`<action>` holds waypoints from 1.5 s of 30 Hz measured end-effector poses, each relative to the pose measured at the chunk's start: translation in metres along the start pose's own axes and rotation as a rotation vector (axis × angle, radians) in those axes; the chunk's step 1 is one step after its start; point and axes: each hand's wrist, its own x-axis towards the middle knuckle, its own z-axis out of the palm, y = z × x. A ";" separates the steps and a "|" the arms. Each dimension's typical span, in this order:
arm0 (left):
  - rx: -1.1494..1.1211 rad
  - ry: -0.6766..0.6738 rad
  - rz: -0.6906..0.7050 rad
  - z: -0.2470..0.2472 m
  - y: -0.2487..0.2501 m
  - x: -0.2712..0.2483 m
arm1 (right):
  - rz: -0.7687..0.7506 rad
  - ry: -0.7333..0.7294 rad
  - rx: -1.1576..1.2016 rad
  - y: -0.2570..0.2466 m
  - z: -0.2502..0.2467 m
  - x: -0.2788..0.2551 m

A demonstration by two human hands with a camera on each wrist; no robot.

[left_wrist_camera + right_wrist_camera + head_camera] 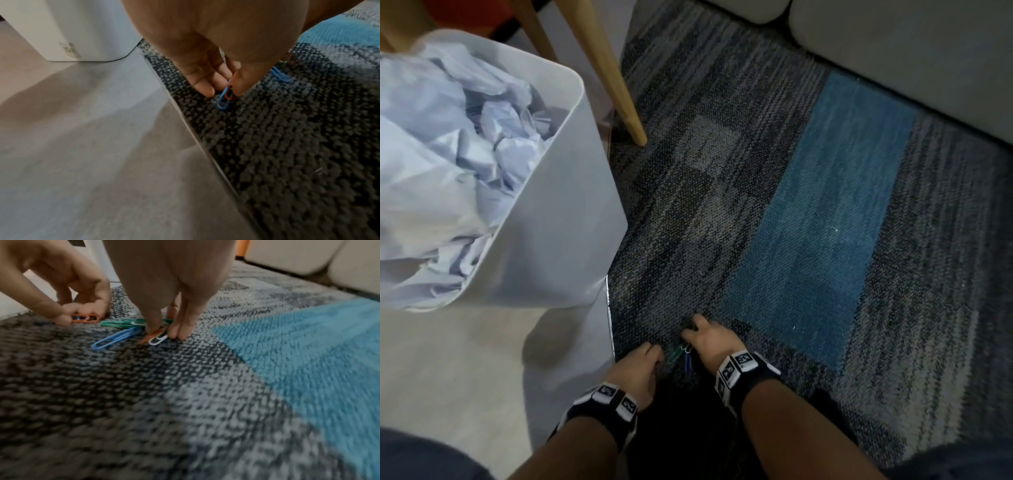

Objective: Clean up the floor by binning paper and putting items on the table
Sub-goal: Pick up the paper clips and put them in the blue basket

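Several coloured paper clips (683,354) lie on the dark patterned carpet between my hands. My left hand (223,94) pinches an orange and a blue clip (224,99) just above the carpet edge; the right wrist view shows that left hand (69,316) with an orange clip (85,318). My right hand (162,335) pinches an orange and a white clip (157,339) against the carpet. A loose blue clip (115,338) and green clips (123,323) lie between the hands. The white bin (571,171) at left is full of crumpled paper (448,137).
A wooden furniture leg (619,85) stands behind the bin. A pale sofa base (911,51) borders the carpet at the back right. A metal strip (610,325) divides the carpet from the smooth grey floor (482,377). A blue carpet patch (825,205) lies to the right.
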 end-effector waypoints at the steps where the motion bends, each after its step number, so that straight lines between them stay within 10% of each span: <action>1: 0.011 0.002 -0.005 0.000 0.002 0.001 | -0.021 0.002 -0.022 0.001 -0.002 0.001; 16: -0.085 0.085 -0.119 0.005 0.051 0.032 | 0.199 0.297 0.552 0.041 -0.004 -0.002; 36: -0.364 0.263 -0.190 -0.011 0.079 0.062 | 0.375 0.421 0.698 0.059 -0.006 -0.014; 45: -0.080 0.213 -0.189 0.014 0.091 0.066 | 0.357 0.506 0.769 0.065 -0.005 -0.025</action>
